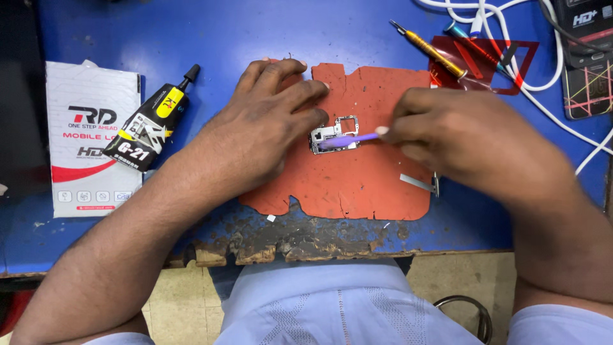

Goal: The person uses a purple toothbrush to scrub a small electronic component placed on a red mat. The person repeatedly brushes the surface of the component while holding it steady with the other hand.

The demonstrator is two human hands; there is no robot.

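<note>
Orange mat (357, 185) lies on blue tabletop (191, 38), prob. as a work pad under the small metal part (334, 135) at its centre. Left hand (268, 131) rests flat, fingers spread, tips pinning the part's left edge so it can't slide. Right hand (460, 137) is closed, pinching a purple tool (350, 139) w/ tip on the part. Glue tube (150, 124) & white box (89, 137) sit well left; screwdriver (429, 50) lies behind.

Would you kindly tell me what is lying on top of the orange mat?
On the orange mat lies a small metal phone part, steadied by the left hand; the right hand holds a purple tool to it. Both hands cover parts of the mat.
</note>
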